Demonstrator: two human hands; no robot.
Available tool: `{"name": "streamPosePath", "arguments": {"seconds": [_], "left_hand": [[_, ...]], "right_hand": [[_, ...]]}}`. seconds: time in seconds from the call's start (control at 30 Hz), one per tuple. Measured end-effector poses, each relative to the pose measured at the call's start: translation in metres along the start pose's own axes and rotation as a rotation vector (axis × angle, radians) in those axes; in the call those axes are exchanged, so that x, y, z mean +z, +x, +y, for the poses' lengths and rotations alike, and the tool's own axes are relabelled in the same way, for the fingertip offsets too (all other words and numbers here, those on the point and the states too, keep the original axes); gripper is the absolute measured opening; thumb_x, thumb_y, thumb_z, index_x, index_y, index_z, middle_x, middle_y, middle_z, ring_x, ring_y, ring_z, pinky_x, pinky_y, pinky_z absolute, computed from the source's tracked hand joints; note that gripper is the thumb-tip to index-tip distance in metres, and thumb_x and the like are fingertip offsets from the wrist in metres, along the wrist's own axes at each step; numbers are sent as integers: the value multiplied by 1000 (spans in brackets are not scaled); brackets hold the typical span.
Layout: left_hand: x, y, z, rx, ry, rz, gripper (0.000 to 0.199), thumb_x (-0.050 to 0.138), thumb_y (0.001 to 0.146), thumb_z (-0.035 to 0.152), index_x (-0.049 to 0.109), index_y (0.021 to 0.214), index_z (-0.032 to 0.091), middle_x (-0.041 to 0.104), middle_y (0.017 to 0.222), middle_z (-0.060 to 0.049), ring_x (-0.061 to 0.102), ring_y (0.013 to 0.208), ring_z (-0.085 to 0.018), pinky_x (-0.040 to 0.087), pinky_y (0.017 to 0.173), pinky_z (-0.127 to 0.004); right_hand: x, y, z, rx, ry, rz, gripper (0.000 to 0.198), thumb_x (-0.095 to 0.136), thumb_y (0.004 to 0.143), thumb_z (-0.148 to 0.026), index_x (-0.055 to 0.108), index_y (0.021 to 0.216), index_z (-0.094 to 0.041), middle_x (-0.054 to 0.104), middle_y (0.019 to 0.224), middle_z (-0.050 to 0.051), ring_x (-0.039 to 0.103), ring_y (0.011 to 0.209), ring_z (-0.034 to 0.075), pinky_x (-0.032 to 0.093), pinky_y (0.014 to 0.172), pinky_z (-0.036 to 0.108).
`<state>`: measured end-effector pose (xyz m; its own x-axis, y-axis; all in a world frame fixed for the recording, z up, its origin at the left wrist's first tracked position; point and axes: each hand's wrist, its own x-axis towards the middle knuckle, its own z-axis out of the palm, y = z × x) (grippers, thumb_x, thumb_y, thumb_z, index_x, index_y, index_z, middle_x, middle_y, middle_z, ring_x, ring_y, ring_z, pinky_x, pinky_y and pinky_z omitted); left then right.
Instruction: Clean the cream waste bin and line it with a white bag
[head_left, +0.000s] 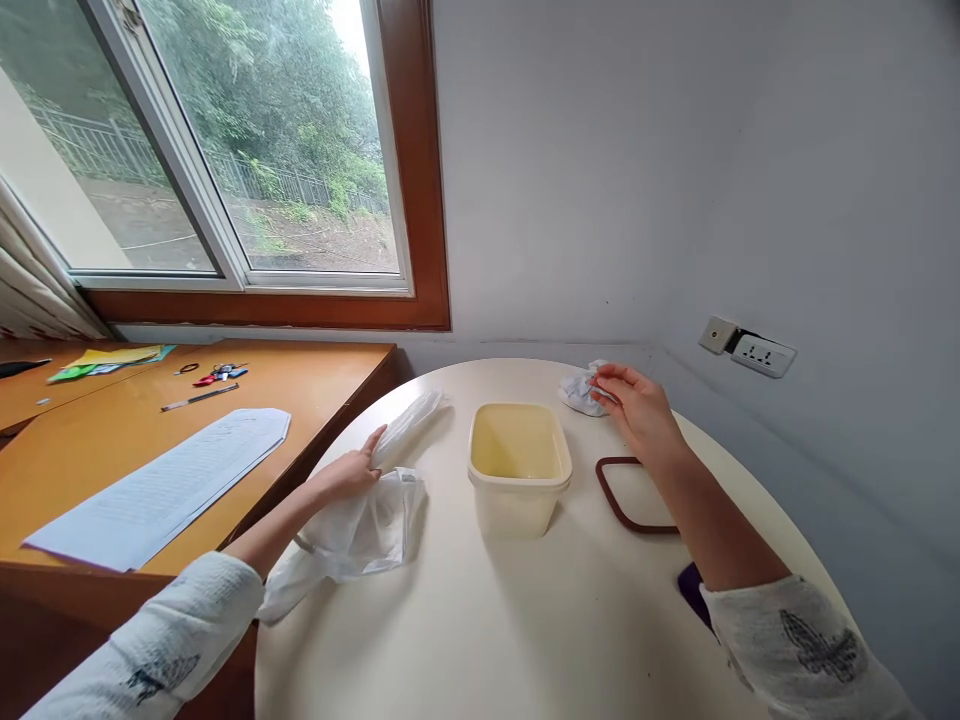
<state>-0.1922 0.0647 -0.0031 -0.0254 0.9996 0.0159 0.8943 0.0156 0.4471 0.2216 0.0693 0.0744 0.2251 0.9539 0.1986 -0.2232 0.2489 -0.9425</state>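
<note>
On the left of the round table, a clear, crumpled plastic bag (382, 525) lies stretched out. My left hand (351, 474) is closed on its middle, one finger pointing forward along it. At the far right, my right hand (637, 408) has its fingertips together at the top of a small crumpled white bundle (581, 393), which rests on the table; its contents cannot be made out. Between my hands stands a pale yellow plastic tub (520, 505), upright, with no lid on it. A brown rounded-square ring (624, 515) lies flat, partly under my right forearm.
A dark purple item (694, 592) sits partly hidden by my right sleeve. The cream table (525, 640) meets a wooden desk (330, 375) on the left, with paper sheets (172, 485), a pen (199, 398) and small coloured items (221, 374). A wall socket (763, 355) is at right.
</note>
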Motion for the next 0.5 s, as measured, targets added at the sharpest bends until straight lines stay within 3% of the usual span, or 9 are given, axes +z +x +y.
{"name": "streamPosePath", "arguments": {"seconds": [0.07,0.13,0.23,0.4,0.5], "left_hand": [[-3,3,7,-25,91,-40,78,59,60,37,39,134,19,62,95,-15,61,78,-30,45,71,-42],[-10,6,19,14,203,-18,81,62,60,37,35,136,24,48,121,-20,51,104,-40,39,82,-51],[-17,5,45,170,278,86,74,58,68,38,31,136,30,32,135,-16,33,121,-41,31,92,-53],[8,2,97,285,-145,240,46,50,76,34,49,120,22,42,123,-12,42,115,-30,36,95,-44],[41,-1,115,220,-489,301,28,46,75,29,55,100,19,53,107,-9,55,97,-22,44,87,-38]], "right_hand": [[-13,4,14,28,-16,32,20,69,59,-26,61,76,-18,58,84,0,58,81,12,48,78,29],[-25,8,30,30,-83,65,21,66,60,-27,60,78,-17,59,84,2,59,80,13,49,75,30],[-38,13,57,-39,-351,96,23,54,67,-30,59,85,-16,61,85,4,59,79,16,49,71,32],[-32,3,99,-145,-632,73,26,48,68,-21,60,90,-17,59,101,9,56,94,22,44,83,37],[-20,-12,118,-206,-767,33,34,47,68,-15,60,99,-16,55,113,12,48,110,25,34,96,41]]}}
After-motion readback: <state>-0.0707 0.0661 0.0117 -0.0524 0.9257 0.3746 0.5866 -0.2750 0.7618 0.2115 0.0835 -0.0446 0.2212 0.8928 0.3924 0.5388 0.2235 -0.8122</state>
